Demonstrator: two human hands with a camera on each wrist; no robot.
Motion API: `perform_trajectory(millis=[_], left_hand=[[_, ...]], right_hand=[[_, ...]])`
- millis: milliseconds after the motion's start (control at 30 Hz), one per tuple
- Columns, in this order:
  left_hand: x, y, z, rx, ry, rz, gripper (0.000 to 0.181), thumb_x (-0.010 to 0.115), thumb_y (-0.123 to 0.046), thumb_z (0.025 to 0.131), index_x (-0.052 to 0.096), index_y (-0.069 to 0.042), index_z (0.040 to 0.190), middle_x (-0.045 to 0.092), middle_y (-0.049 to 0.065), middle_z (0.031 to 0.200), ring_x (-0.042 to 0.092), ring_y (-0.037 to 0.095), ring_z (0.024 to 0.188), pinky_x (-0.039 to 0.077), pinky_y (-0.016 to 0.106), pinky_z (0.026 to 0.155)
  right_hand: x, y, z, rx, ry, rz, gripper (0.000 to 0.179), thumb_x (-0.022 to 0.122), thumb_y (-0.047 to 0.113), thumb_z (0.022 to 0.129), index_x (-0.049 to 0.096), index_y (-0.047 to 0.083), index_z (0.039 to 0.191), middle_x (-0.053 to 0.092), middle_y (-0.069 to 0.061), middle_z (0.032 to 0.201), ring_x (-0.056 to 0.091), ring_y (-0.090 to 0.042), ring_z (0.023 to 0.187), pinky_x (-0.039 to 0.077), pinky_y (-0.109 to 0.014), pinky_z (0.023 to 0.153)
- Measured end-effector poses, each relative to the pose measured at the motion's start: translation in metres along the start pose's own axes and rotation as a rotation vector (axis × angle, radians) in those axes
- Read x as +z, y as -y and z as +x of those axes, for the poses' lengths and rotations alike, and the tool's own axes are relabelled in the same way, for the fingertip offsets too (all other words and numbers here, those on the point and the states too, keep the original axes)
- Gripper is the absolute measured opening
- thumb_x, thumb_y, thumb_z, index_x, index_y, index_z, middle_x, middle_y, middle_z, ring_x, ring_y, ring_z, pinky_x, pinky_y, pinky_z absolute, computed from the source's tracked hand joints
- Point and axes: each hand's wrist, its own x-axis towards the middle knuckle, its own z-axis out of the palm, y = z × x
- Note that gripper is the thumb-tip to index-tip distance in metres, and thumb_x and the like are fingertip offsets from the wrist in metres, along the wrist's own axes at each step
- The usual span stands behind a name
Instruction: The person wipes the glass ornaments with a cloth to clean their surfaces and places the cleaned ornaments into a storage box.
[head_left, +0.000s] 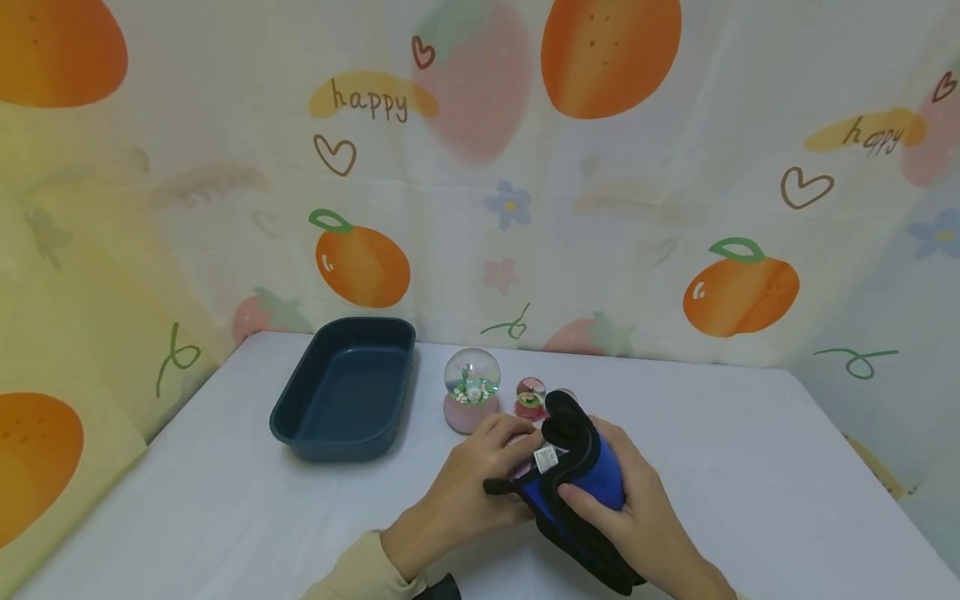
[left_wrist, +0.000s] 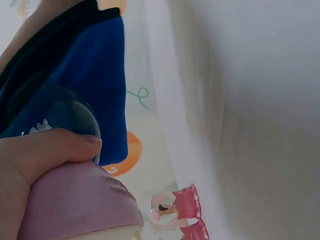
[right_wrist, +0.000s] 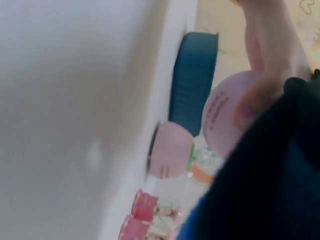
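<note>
My left hand [head_left: 472, 479] grips a snow globe by its lilac base [left_wrist: 80, 202], the thumb lying across the foot of the clear dome [left_wrist: 82, 120]. In the head view that globe is mostly hidden behind the hand and a cloth. The cloth [head_left: 602, 477] is blue with black edging and a small white label. Folded in my right hand [head_left: 648, 508], it is pinched between thumb and fingers. In the left wrist view the cloth lies against or just behind the dome; contact cannot be told.
A dark teal basin [head_left: 341, 392] stands at the back left of the white table [head_left: 750, 467]. Beside it is another snow globe [head_left: 471, 396] with a pink base. Small red-based globes [head_left: 530, 400] stand just beyond the hands. A fruit-print curtain [head_left: 600, 208] hangs behind.
</note>
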Motion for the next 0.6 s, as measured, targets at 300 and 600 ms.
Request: perform_trajectory(millis=[300, 600], left_hand=[[0.004, -0.004, 0.003, 0.116, -0.02, 0.168, 0.05, 0.091, -0.028, 0.055, 0.075, -0.016, 0.101, 0.063, -0.001, 0.113, 0.056, 0.013, 0.109, 0.055, 0.025, 0.088], [0.001, -0.007, 0.004, 0.05, -0.017, 0.096, 0.063, 0.092, -0.024, 0.056, 0.068, -0.014, 0.114, 0.063, 0.001, 0.116, 0.056, 0.014, 0.111, 0.057, 0.026, 0.086]], right_hand=[[-0.013, -0.004, 0.005, 0.302, 0.075, 0.293, 0.03, 0.057, 0.015, 0.099, 0.056, 0.006, 0.127, 0.068, -0.008, 0.104, 0.07, -0.014, 0.084, 0.06, -0.033, 0.07], [-0.024, -0.021, 0.008, 0.509, 0.283, 0.645, 0.032, 0.033, 0.034, 0.106, 0.043, 0.008, 0.121, 0.069, 0.001, 0.096, 0.071, -0.015, 0.085, 0.061, -0.034, 0.075]])
